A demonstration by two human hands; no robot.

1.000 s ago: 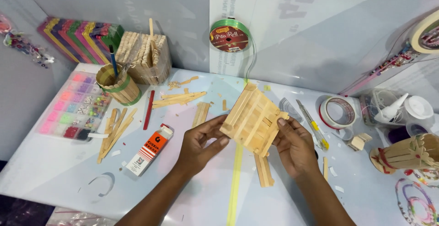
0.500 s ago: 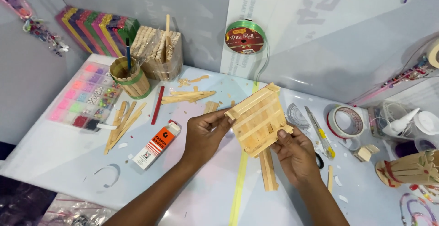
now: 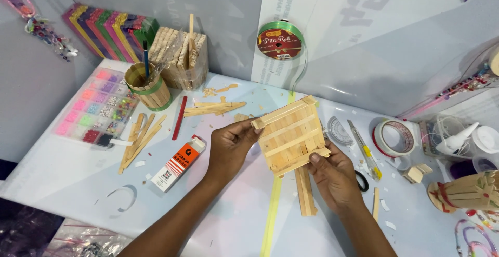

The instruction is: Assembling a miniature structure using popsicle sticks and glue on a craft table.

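A square panel of glued wooden craft sticks [image 3: 290,135] is held up over the white table [image 3: 78,168], tilted, with cross sticks showing on its face. My left hand [image 3: 231,145] pinches its left edge near the upper corner. My right hand [image 3: 332,176] grips its lower right corner from below. A short stack of loose sticks [image 3: 305,190] lies on the table just under the panel, beside a pale yellow strip [image 3: 271,218].
An orange-and-white glue box [image 3: 178,163] lies to the left. Loose sticks [image 3: 138,140], a stick-covered pot [image 3: 148,86], a bead tray [image 3: 96,109] sit farther left. A utility knife [image 3: 364,150], tape roll [image 3: 395,137], green ribbon spool [image 3: 280,40] are right and behind.
The panel has turned in my hands, its face now more level toward the camera. Both hands shifted slightly right along with it. The view moved a little to the left.
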